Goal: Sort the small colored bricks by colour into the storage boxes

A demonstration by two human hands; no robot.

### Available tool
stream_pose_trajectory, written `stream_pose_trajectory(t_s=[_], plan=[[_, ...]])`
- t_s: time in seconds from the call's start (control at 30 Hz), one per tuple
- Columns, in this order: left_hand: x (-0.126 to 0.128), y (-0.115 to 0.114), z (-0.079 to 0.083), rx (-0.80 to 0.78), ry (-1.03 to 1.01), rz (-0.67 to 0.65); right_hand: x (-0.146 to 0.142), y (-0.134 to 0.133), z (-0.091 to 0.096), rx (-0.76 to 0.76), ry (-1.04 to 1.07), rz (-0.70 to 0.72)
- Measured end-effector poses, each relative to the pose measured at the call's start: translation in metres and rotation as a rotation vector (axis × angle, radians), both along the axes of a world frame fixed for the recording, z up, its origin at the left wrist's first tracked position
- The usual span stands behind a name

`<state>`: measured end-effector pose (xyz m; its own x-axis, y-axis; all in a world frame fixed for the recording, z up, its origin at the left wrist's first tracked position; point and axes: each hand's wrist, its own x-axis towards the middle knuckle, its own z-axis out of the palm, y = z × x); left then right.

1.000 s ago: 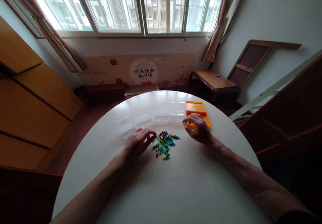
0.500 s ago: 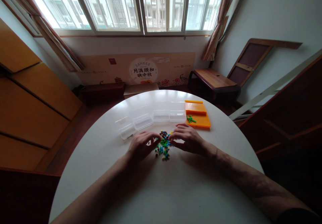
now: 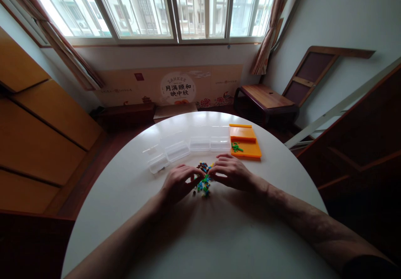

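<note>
A small heap of tiny toy bricks (image 3: 205, 186) in green, blue, brown and yellow lies on the white round table (image 3: 200, 237). Over its left side, my left hand (image 3: 181, 180) bends in with thumb and forefinger brought together. My right hand (image 3: 230, 171) reaches in from the other side, its fingertips pinched above the middle of the heap. The fingertips of both hands nearly meet there. Whatever sits between them is too small to make out. Beyond my right hand, several green pieces (image 3: 236, 147) rest in an orange tray (image 3: 250, 151).
Clear plastic boxes (image 3: 177, 151) with raised lids stand in an arc behind the heap, left of the orange tray. Past the table's far edge are a wooden chair (image 3: 266, 96), a printed cardboard panel (image 3: 144, 82) and a window (image 3: 140, 9).
My left hand has shifted slightly right, bringing its fingertips closer to those of my right hand over the bricks. The view has moved a little.
</note>
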<state>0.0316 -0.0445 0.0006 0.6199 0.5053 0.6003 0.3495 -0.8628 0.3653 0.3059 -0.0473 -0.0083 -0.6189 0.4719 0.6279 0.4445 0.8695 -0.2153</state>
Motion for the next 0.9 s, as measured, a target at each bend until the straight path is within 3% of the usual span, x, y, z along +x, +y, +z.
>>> stream_pose_trajectory(t_s=[0.2,0.43,0.53,0.67,0.9], plan=[[-0.009,0.003,0.003,0.043,0.002,0.057,0.012,0.003,0.006,-0.038,0.07,-0.083],[-0.03,0.013,0.006,0.009,0.03,0.231,0.062,0.025,0.004,-0.067,0.224,-0.577],[-0.032,0.014,0.005,-0.026,0.082,0.249,0.078,0.034,-0.005,-0.073,0.226,-0.696],[-0.034,0.013,0.006,-0.045,0.128,0.23,0.082,0.038,-0.013,-0.103,0.211,-0.75],[-0.036,0.012,0.01,-0.087,0.207,0.182,0.074,0.034,-0.01,-0.102,0.205,-0.707]])
